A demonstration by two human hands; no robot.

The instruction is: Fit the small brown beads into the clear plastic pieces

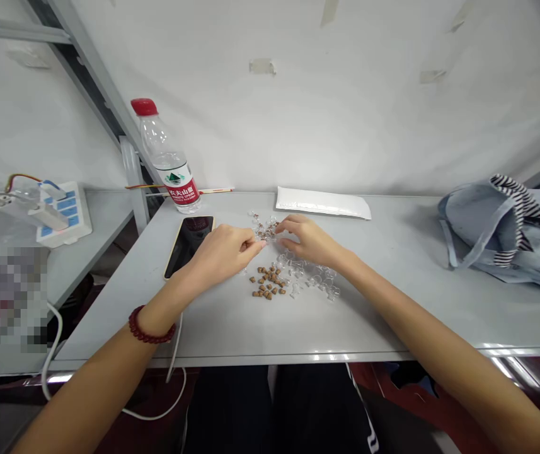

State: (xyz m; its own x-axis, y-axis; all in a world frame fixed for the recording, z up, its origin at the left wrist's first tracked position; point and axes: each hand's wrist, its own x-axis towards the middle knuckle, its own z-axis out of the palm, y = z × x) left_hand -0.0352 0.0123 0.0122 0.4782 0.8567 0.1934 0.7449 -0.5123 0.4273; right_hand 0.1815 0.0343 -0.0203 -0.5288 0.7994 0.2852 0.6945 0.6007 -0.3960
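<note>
Left hand (225,252): curled, thumb out, can't tell if holding anything. Right hand (308,239): half-curled, thumb apart from fingers, grip unclear. Brown-flecked clear bits (264,231) between hands. Nearer: brown cork-like stubs (268,294) left, loose clear pieces (317,279) right, pointing mixed ways, spread slanting near-right.

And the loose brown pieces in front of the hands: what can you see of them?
The brown pieces are small, chunky and tan-brown, with a matte look that suggests cork; some seem to taper. They lie loose in a scattered cluster, at varied angles, on the grey table, nearer its front edge than the left hand and right hand. Clear pieces lie to their right. Neither hand touches them.
</note>
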